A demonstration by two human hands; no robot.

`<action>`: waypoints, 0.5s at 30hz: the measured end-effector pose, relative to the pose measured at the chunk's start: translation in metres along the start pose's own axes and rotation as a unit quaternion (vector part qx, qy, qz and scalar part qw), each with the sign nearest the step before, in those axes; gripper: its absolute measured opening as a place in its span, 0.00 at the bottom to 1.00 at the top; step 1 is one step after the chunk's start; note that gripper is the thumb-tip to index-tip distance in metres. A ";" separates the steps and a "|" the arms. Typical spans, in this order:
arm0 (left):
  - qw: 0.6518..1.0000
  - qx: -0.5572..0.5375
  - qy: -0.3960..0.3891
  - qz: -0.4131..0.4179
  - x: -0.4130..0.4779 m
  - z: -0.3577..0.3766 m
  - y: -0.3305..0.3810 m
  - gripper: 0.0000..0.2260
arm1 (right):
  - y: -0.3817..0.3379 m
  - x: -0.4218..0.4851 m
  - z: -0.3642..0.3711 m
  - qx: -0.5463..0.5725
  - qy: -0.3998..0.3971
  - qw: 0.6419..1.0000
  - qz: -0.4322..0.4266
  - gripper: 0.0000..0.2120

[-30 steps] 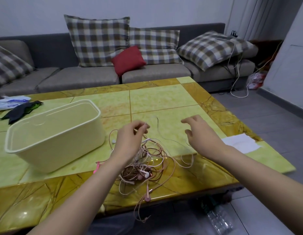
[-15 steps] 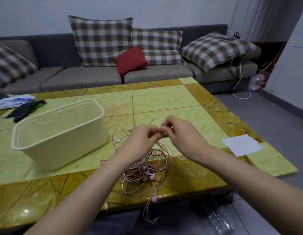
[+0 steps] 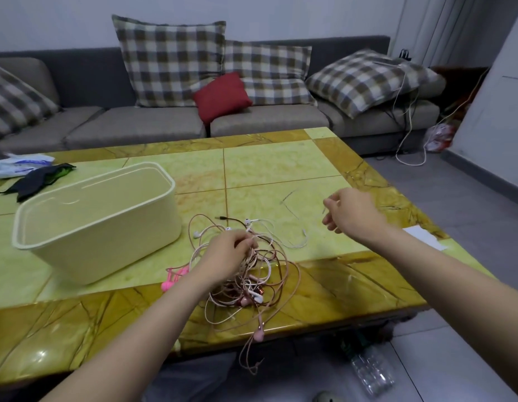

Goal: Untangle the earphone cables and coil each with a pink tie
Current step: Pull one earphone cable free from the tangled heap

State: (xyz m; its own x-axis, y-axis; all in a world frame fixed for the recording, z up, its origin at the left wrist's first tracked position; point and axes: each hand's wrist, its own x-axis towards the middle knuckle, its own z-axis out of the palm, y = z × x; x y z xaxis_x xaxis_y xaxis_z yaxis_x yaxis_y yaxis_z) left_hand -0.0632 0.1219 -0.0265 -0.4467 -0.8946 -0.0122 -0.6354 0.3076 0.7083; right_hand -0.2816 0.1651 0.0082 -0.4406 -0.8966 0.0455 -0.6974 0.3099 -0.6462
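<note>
The step in hand is, I think, the untangling, and it is only beginning: the cables (image 3: 252, 280) are lying as one knotted heap on the table (image 3: 281, 166), just to the right of the box (image 3: 98, 219) and a little nearer to the person than it, with no cable coiled yet. One pink bud (image 3: 258, 335) is hanging over the table edge, nearer to the person than the box. The left hand (image 3: 227, 253) is pressing down on the top of the heap, beside the right end of the box, and its curled fingers are gripping a few strands there. The right hand (image 3: 352, 211) is hovering well apart from the box, beyond the heap, with the fingers bent; it is blurred, so I cannot tell if it is pinching a thin strand or nothing. The ties (image 3: 173, 275) are lying untouched near the front right corner of the box. For the next move, I judge that one hand is needing to hold the heap down while the other is drawing one loose end out slowly, because a quick pull is likely tightening the knots.
</note>
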 end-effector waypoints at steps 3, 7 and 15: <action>0.998 -0.014 0.053 0.039 0.005 -0.004 0.016 0.10 | 0.003 -0.007 0.011 -0.063 -0.012 0.998 0.014 0.16; 0.992 0.023 0.093 0.078 0.011 -0.006 0.035 0.09 | -0.026 -0.024 0.015 -0.045 0.006 0.988 -0.145 0.19; 0.985 0.006 0.105 0.134 0.013 -0.014 0.053 0.08 | -0.048 -0.031 0.022 0.058 -0.052 0.978 -0.194 0.08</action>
State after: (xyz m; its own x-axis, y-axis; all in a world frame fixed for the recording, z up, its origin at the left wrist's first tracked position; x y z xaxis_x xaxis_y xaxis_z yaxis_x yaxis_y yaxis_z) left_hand -0.0939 0.1221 0.0201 -0.4598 -0.8282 0.3205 -0.5203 0.5437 0.6585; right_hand -0.2218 0.1711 0.0206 -0.0918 -0.9689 0.2297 -0.7287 -0.0919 -0.6786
